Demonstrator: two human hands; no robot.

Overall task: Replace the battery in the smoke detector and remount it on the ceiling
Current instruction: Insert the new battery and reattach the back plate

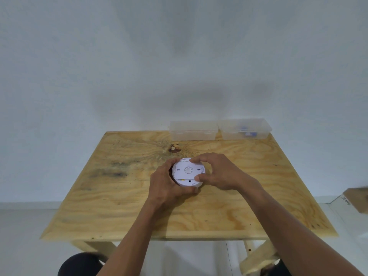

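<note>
A round white smoke detector (187,172) is held just above the middle of the wooden table (119,196), its flat back plate turned up towards me. My left hand (169,186) cups it from the left and underneath, thumb along its near rim. My right hand (217,172) grips its right side, with fingertips on the far rim and on the near right edge. No battery shows on the detector's back.
Two clear plastic boxes stand at the table's far edge against the white wall: one (193,130) looks empty, the other (245,129) holds small blue items. A cardboard box (356,202) sits on the floor at the right. The table's legs show below its front edge.
</note>
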